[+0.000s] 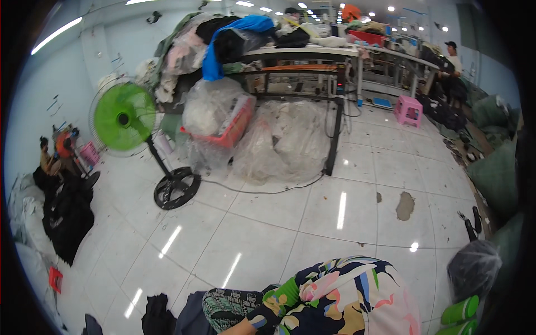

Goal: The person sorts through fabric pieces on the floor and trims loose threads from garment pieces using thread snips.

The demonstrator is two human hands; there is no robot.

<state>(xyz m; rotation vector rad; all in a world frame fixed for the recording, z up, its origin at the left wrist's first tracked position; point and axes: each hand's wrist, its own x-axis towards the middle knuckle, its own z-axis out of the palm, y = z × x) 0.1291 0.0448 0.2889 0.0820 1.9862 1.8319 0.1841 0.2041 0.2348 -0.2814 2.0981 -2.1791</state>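
Neither of my hands shows in the head view. At the lower edge a sleeve of floral cloth (346, 296) ends at a bare forearm (241, 328); the frame cuts it off before the hand. I cannot tell which arm it is. Beside it lies patterned green and black fabric (229, 304). Dark grey cloth (190, 312) and a black cloth piece (158, 315) are to its left, near the bottom edge. What the hands hold or touch is hidden.
A green standing fan (124, 118) stands on the tiled floor at left, its cable (262, 192) running right. Beyond are a cloth-piled table (301, 51), plastic bags (287, 142) and a red crate (234, 125). A pink stool (408, 110), a person (452, 70) and green sacks (494, 178) are at right.
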